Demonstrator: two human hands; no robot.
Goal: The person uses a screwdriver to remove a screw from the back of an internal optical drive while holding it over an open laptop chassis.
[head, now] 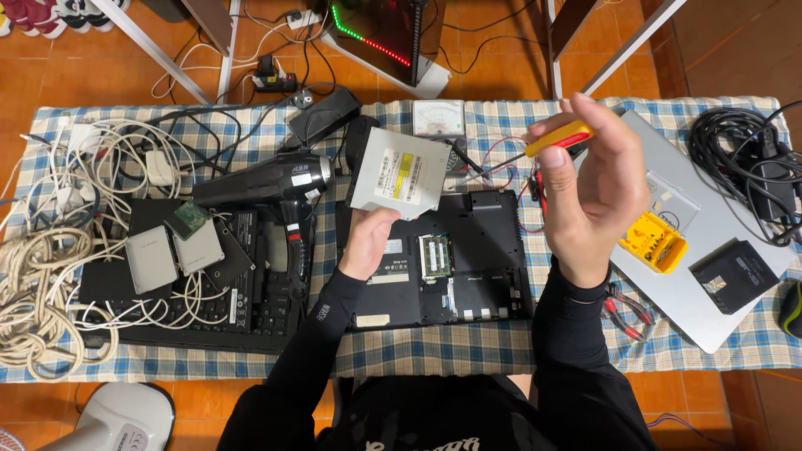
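My left hand holds up a flat silver optical drive by its lower edge, above an upturned black laptop with its memory slot uncovered. My right hand is raised to the right of the drive and grips a yellow and red screwdriver, its shaft pointing left toward the drive. Both arms wear black sleeves.
A black hair dryer lies over a second black laptop with two silver hard drives. White cables are piled at left. At right lie a silver laptop, a yellow bit case, black cables and red pliers. An analogue meter sits behind.
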